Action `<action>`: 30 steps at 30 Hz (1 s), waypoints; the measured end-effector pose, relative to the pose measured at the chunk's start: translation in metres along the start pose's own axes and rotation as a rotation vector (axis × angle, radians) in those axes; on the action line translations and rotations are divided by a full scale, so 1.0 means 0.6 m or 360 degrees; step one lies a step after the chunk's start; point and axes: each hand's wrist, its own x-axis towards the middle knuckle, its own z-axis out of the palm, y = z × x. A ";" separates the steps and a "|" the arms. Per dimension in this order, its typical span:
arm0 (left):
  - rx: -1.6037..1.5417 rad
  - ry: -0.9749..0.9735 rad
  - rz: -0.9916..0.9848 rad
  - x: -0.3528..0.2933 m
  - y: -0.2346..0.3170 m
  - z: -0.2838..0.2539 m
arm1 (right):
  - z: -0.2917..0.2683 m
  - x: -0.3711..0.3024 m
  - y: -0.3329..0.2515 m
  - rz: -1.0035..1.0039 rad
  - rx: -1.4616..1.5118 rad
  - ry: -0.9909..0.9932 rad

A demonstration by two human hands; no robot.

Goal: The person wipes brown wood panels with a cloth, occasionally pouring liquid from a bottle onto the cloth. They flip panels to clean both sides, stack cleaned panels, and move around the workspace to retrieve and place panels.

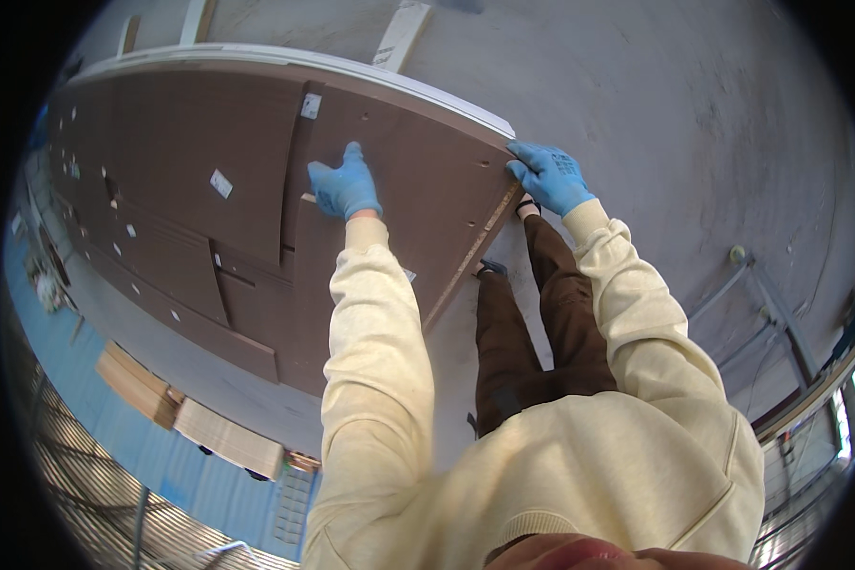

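Note:
A stack of large brown panels (408, 171) with small white labels lies in front of me. My left hand (347, 183), in a blue glove, is over the top of the stack, with its thumb and a finger apart. Close to it is the pale end of a narrow brown piece (306, 199); whether the hand touches it I cannot tell. At the right far corner, my right hand (551, 178), gloved alike, grips the panel edge with its fingers over the corner. The near right edge shows a raw, chipboard-like core (484, 233).
White strips (399, 81) run along and beyond the far edge. Further labelled brown boards (171, 275) lie to the left. Past them are cardboard boxes (228, 437) on a blue surface (76, 323). A grey metal frame (779, 318) stands on the floor at right.

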 end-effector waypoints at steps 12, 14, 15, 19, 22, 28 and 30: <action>-0.0560 0.0754 -0.0886 -0.194 -0.261 -0.049 | 0.025 0.011 0.025 0.0204 -0.0218 -0.0174; -0.0521 0.0831 -0.1649 -0.269 -0.381 -0.056 | 0.033 0.015 0.032 0.0138 -0.0300 -0.0136; -0.0695 0.0762 -0.1923 -0.313 -0.446 -0.060 | 0.037 0.013 0.031 0.0128 -0.0463 -0.0072; -0.1384 0.0742 -0.2822 -0.424 -0.663 -0.041 | 0.066 -0.009 -0.027 -0.0614 -0.1204 0.0237; -0.1418 0.0878 -0.2788 -0.466 -0.781 -0.024 | 0.154 -0.055 -0.126 -0.1131 -0.1328 0.0145; -0.2332 0.1175 -0.2445 -0.495 -0.970 -0.004 | 0.494 -0.219 -0.346 -0.1952 -0.1428 -0.0508; -0.2474 0.1285 -0.2412 -0.497 -1.012 0.007 | 0.602 -0.291 -0.395 -0.2120 -0.1558 -0.0664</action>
